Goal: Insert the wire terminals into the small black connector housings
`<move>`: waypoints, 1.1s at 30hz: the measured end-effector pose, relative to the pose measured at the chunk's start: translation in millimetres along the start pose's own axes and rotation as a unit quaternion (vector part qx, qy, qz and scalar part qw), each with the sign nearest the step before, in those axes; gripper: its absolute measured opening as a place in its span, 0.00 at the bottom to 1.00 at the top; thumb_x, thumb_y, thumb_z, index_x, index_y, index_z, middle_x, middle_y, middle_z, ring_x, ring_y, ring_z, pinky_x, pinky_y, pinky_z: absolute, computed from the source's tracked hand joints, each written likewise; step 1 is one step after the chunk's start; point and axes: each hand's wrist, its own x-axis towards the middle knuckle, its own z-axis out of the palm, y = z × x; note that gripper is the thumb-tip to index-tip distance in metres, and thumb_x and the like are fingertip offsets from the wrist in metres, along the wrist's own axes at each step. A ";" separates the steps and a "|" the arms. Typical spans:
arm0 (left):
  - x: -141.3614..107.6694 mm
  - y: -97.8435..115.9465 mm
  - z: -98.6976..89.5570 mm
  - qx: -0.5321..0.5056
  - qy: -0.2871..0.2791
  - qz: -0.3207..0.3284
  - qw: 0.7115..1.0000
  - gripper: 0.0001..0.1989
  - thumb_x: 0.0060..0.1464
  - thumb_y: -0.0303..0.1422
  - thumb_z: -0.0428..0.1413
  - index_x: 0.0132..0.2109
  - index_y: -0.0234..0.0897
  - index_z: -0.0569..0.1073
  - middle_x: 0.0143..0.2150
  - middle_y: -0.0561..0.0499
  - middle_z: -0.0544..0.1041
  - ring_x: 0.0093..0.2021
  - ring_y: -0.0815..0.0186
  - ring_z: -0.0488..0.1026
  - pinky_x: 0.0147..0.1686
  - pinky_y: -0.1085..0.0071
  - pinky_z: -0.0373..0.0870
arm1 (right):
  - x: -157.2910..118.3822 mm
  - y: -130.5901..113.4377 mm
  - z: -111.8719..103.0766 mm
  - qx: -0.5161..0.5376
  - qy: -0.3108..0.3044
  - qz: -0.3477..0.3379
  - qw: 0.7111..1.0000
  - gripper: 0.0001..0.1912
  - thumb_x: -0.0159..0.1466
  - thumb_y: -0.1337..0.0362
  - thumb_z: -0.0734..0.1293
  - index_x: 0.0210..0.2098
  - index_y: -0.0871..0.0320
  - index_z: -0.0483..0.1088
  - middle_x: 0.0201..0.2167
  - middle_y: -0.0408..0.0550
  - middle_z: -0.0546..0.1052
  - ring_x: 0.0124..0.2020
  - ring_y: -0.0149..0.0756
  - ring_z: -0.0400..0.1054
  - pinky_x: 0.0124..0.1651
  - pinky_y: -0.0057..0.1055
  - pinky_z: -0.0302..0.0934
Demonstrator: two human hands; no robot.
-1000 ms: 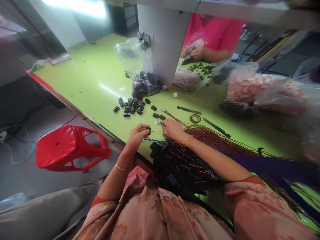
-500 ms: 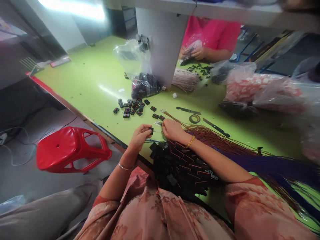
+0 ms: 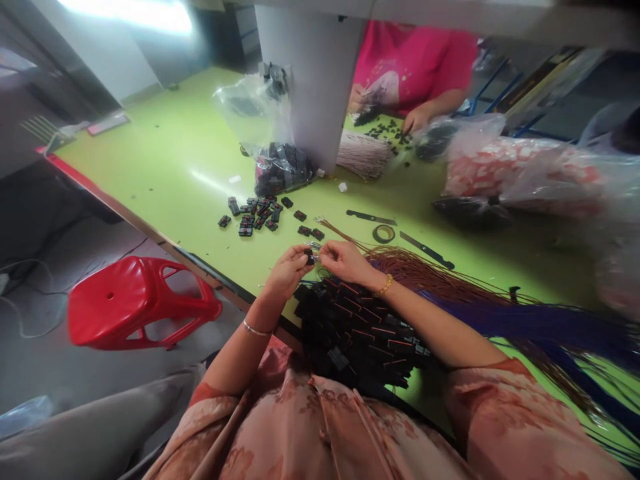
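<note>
Between thumb and fingers, my left hand (image 3: 289, 271) grips a small black connector housing (image 3: 310, 257). Close on its right, my right hand (image 3: 347, 262) pinches a thin wire whose end is at the housing; whether it is inside I cannot tell. Metal-tipped wire ends (image 3: 314, 245) show just behind the fingers. Below my hands lies a heap of black connectors (image 3: 350, 327), some with orange wire showing. Bundles of brown wires (image 3: 440, 280) and blue wires (image 3: 540, 327) stretch to the right, partly under my right forearm.
Loose black housings (image 3: 260, 215) with red parts lie ahead on the green table (image 3: 190, 140). Near them are a tape roll (image 3: 383, 233) and two dark blades (image 3: 427, 250). A post (image 3: 313, 87) and plastic bags stand beyond. Opposite, a person in pink (image 3: 420, 67) works. A red stool (image 3: 115, 300) stands left.
My hands have come together, closing the gap between the connector housing and my right fingers. Across the table, the other person's one hand has moved down to the small black parts.
</note>
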 end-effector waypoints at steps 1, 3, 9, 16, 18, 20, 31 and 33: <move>0.2 -0.3 -0.4 -0.003 -0.007 -0.002 1.000 0.11 0.47 0.24 0.61 0.40 0.34 0.73 0.35 0.51 0.75 0.36 0.71 0.72 0.41 0.72 0.70 | 0.0 0.3 0.3 -0.005 -0.001 0.002 1.000 0.05 0.56 0.66 0.62 0.25 0.59 0.66 0.19 0.39 0.66 0.22 0.26 0.55 0.27 0.24 0.47; 0.5 -1.0 -1.3 -0.006 -0.018 -0.002 1.000 0.12 0.47 0.24 0.61 0.40 0.35 0.73 0.35 0.51 0.75 0.36 0.71 0.73 0.42 0.72 0.70 | 0.0 0.2 0.6 -0.017 -0.003 0.006 1.000 0.05 0.55 0.66 0.62 0.24 0.59 0.66 0.19 0.39 0.66 0.22 0.26 0.55 0.26 0.24 0.46; 0.9 -2.0 -2.1 0.000 -0.018 0.001 1.000 0.12 0.46 0.25 0.62 0.41 0.35 0.73 0.35 0.51 0.76 0.37 0.70 0.73 0.41 0.71 0.70 | -0.5 -2.6 0.2 -0.032 -0.010 0.018 0.999 0.05 0.54 0.65 0.62 0.23 0.59 0.66 0.18 0.39 0.66 0.21 0.26 0.54 0.26 0.25 0.45; -1.9 -0.9 1.0 0.026 0.002 0.013 1.000 0.15 0.43 0.26 0.64 0.41 0.34 0.73 0.34 0.51 0.75 0.34 0.72 0.72 0.39 0.73 0.69 | -0.4 -4.2 -0.3 -0.035 -0.008 0.012 0.999 0.05 0.53 0.66 0.62 0.22 0.59 0.66 0.19 0.40 0.67 0.22 0.26 0.56 0.27 0.25 0.47; -2.4 -2.5 1.8 0.040 0.009 0.020 0.999 0.16 0.42 0.26 0.65 0.41 0.33 0.73 0.34 0.51 0.75 0.34 0.72 0.72 0.39 0.73 0.69 | -0.4 -3.8 0.4 -0.035 -0.010 0.008 0.999 0.05 0.54 0.66 0.62 0.23 0.59 0.66 0.19 0.40 0.67 0.22 0.27 0.56 0.27 0.25 0.47; -2.9 -5.0 3.2 0.054 0.021 0.030 0.998 0.17 0.40 0.26 0.66 0.40 0.33 0.73 0.33 0.51 0.75 0.33 0.73 0.72 0.37 0.74 0.68 | -0.6 -3.4 1.6 -0.042 -0.014 0.003 0.999 0.05 0.54 0.66 0.62 0.23 0.59 0.65 0.20 0.40 0.67 0.22 0.27 0.56 0.27 0.25 0.47; -1.9 -4.4 11.4 0.045 0.070 0.031 0.996 0.13 0.41 0.26 0.64 0.37 0.33 0.73 0.32 0.52 0.75 0.30 0.74 0.71 0.35 0.75 0.68 | 0.3 -3.0 1.0 -0.089 -0.011 -0.037 0.995 0.06 0.59 0.67 0.60 0.28 0.60 0.67 0.24 0.45 0.70 0.26 0.30 0.59 0.31 0.26 0.50; -1.5 -4.9 11.7 0.050 0.072 0.033 0.996 0.14 0.40 0.26 0.64 0.37 0.33 0.73 0.31 0.52 0.75 0.30 0.74 0.70 0.34 0.75 0.67 | -0.3 -3.0 2.0 -0.085 -0.012 -0.033 0.996 0.06 0.58 0.67 0.60 0.28 0.60 0.67 0.24 0.44 0.70 0.25 0.29 0.59 0.31 0.26 0.50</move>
